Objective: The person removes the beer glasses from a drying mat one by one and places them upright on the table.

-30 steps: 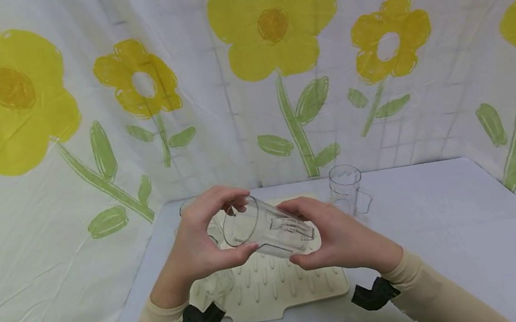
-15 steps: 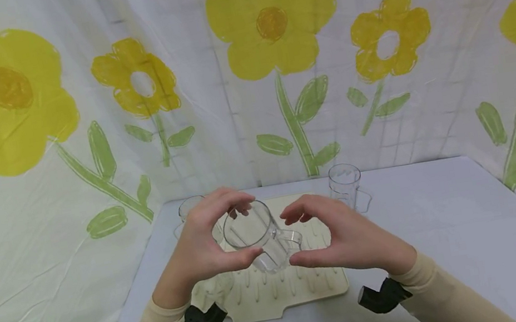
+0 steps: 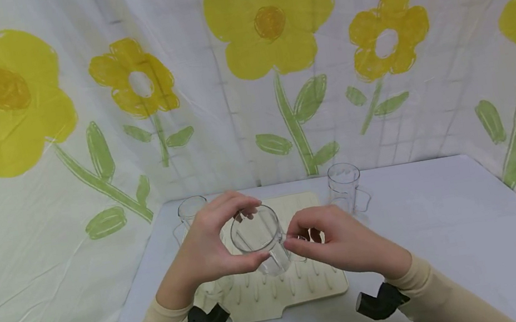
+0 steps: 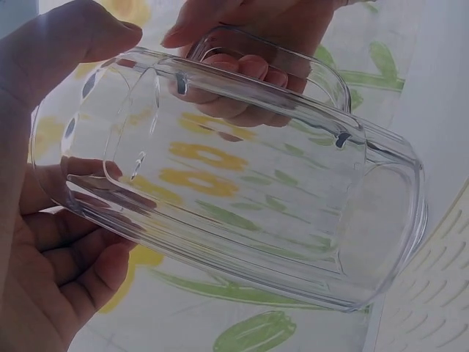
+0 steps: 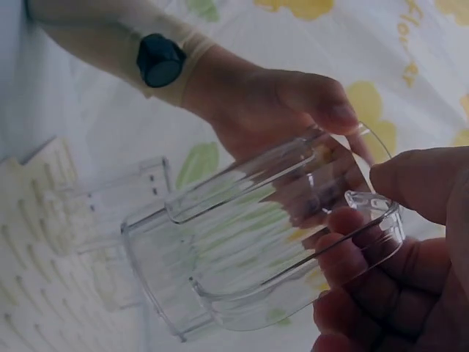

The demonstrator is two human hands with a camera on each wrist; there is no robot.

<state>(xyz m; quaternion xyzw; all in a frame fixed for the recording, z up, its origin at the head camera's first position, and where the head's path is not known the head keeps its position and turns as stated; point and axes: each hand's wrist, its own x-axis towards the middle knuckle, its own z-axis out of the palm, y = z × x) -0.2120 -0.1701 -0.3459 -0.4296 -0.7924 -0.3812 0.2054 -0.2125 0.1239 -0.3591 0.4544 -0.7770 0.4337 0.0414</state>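
A clear mug [image 3: 274, 264] is held tilted in the air above the cream ridged board, its mouth turned up and to the left. My left hand [image 3: 203, 251] grips it near the rim, thumb on the near side and fingers on the far side. At its right, my right hand [image 3: 346, 240] holds the mug's handle, with curled fingers and the thumb at the upper end. The left wrist view shows the mug's whole length [image 4: 242, 183] and those right fingers at the handle [image 4: 333, 81]. In the right wrist view, the base points to the lower left.
Beneath the hands lies the cream ridged board [image 3: 291, 293] on a white-covered table [image 3: 442, 233]. A clear mug [image 3: 345, 186] stands at the back right and another [image 3: 191, 208] at the back left. Partly behind my left wrist, a further clear piece [image 3: 219, 286] rests on the board. A flower-print curtain [image 3: 216, 151] hangs behind.
The mug has turned, bringing its handle to the right and its base downward. My right hand let go of the base end, opened, then closed on the handle. The left hand kept its grip.
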